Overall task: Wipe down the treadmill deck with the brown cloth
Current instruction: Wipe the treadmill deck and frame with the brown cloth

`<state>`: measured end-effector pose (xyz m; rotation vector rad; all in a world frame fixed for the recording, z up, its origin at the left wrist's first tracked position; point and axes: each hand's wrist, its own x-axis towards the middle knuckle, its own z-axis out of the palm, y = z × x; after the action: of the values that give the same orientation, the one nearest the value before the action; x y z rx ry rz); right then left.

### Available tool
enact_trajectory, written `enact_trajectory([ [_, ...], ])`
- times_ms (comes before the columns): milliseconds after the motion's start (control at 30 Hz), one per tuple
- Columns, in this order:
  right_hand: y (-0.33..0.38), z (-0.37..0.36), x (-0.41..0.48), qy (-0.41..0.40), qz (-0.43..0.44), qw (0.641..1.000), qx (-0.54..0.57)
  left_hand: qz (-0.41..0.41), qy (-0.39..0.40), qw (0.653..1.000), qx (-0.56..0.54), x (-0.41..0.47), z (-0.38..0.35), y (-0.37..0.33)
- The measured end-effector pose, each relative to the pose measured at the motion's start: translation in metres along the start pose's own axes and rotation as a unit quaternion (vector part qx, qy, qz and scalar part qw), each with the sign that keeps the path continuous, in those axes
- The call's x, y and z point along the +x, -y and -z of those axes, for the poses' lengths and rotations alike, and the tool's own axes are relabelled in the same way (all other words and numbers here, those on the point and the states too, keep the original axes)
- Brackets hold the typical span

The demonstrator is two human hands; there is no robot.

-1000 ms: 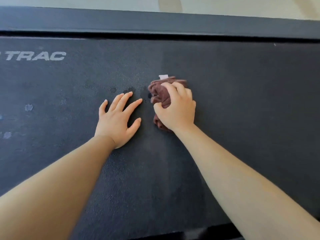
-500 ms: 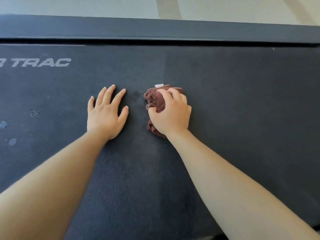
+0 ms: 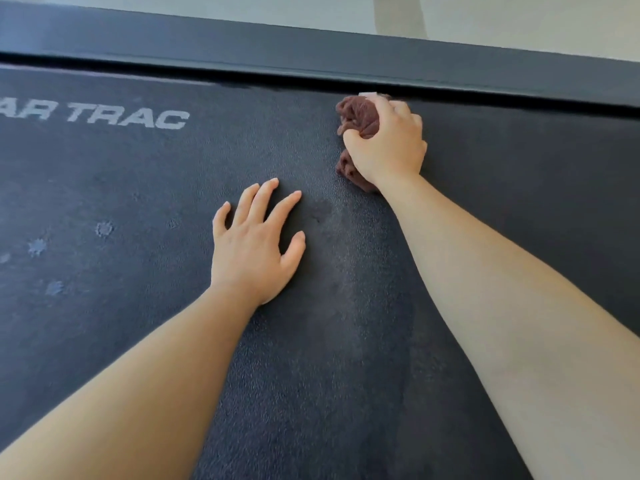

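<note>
While the right hand (image 3: 388,143) clenches the bunched brown cloth (image 3: 358,114) against the treadmill deck (image 3: 311,375) near its far rail (image 3: 311,53), left hand (image 3: 252,247) rests flat, fingers (image 3: 263,202) released; cloth judged soft, light, best gripped as a wad from above.

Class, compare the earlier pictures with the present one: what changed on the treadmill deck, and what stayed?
The right hand, gripping the brown cloth, pushed it away across the deck to the far rail. The left hand stayed flat on the deck.
</note>
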<state>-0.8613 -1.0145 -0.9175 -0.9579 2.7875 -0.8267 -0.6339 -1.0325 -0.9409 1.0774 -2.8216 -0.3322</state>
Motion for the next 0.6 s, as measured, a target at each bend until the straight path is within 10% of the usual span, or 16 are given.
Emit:
enact_trajectory([
  [367, -0.04, 0.052, -0.246, 0.078, 0.127, 0.989, -0.007, -0.022, -0.007, 1.0, -0.016, -0.003, 0.001, 0.002],
  [600, -0.023, 0.04, -0.19, 0.054, 0.085, 0.995, 0.013, -0.012, 0.02, 1.0, 0.001, -0.034, 0.004, -0.005],
])
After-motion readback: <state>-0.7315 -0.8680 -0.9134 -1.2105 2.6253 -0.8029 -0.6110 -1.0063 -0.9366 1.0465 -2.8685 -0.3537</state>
